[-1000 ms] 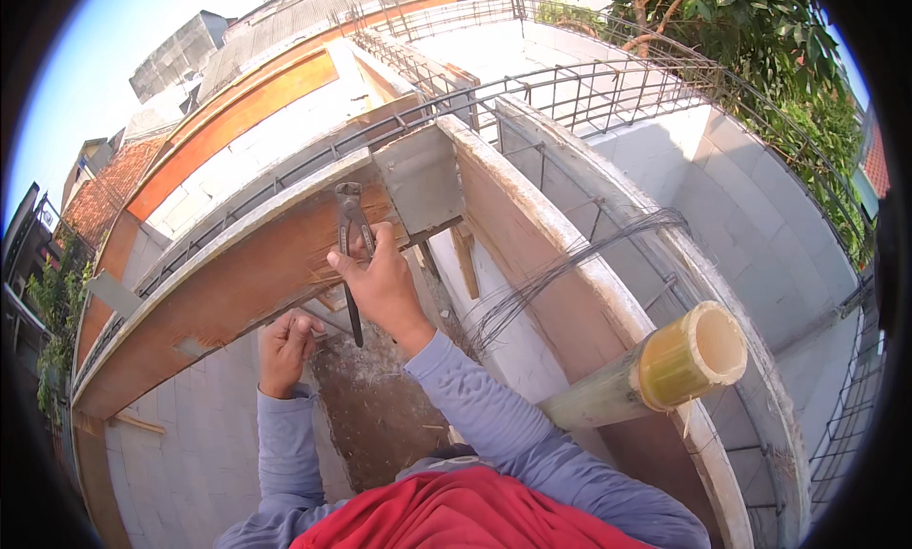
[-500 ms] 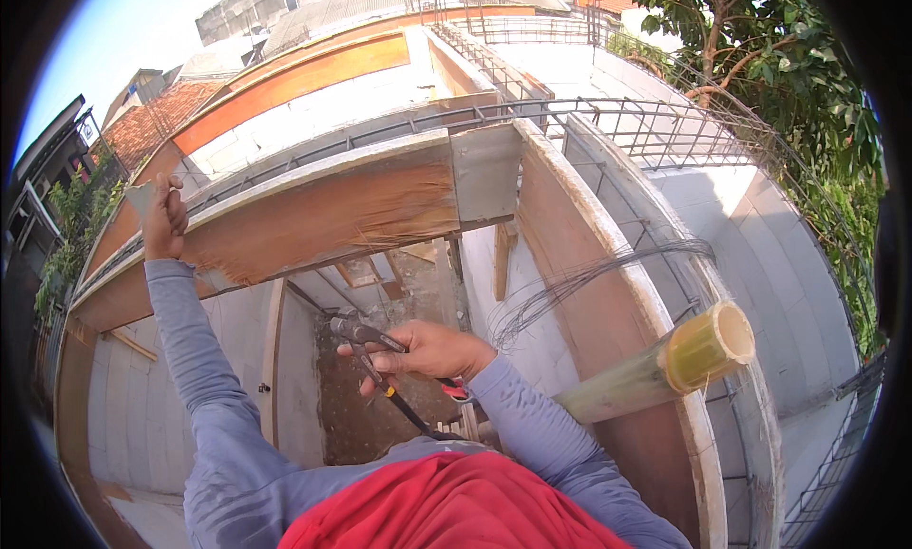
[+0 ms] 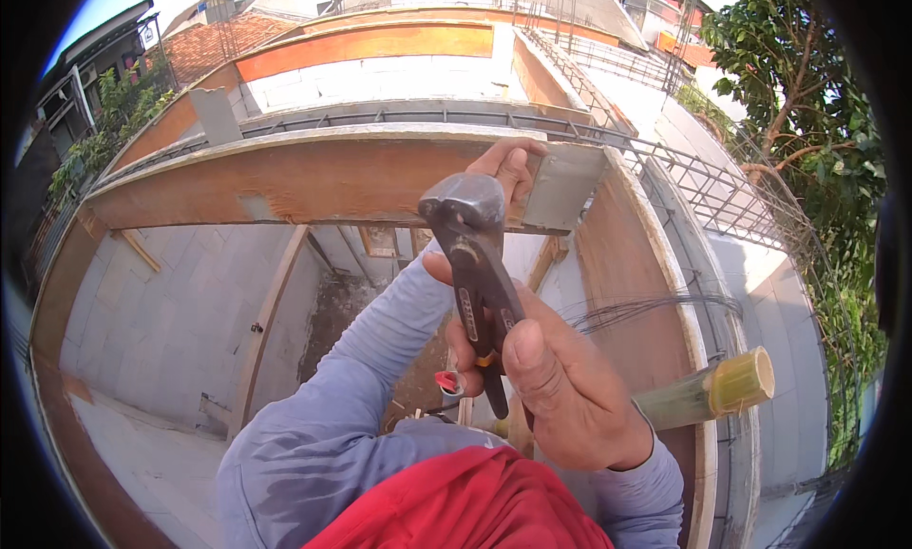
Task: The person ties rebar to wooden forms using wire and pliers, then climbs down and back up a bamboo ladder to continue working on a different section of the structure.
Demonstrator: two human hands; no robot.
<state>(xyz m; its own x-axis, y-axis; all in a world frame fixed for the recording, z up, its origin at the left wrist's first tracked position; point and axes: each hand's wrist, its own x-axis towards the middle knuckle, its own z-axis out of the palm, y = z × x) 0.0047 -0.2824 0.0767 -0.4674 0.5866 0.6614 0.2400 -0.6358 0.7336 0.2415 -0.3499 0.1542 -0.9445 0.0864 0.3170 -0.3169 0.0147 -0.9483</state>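
Between the fingers of the right hand point(image 3: 578, 402), black-and-grey steel end-cutting pincers point(image 3: 467, 250), head uppermost, handles pinched against the thumb; whether their cutting edges meet, cannot tell. Left hand point(image 3: 516, 173) partly behind the pincer head, fingers curled at the long orange-brown board with a whitish crusted top edge point(image 3: 361, 177), near its right end; whether they pinch anything there, cannot tell. Handling, my judgement: keep the grip low on the handles for leverage, turn the heavy head clear of the left knuckles, brace the left fingers on solid edge, and keep the right sleeve off loose wire. Just beside the right fingers, a small red-and-white object point(image 3: 447, 382), too unclear to name. Farther out, counts: pincers, one; flat grey pieces, two, one square panel point(image 3: 570, 186) just right of the left hand, one upright plate point(image 3: 217, 115) at the board's far left; loose bundle of thin dark wire point(image 3: 655, 305), one, draped over the brown board with a pale rough edge point(image 3: 617, 236) at right; green-and-yellow bamboo pole point(image 3: 689, 397), one, its cut end jutting past that board. Dark steel reinforcing rods point(image 3: 703, 196) beyond: too many, too fine to count.
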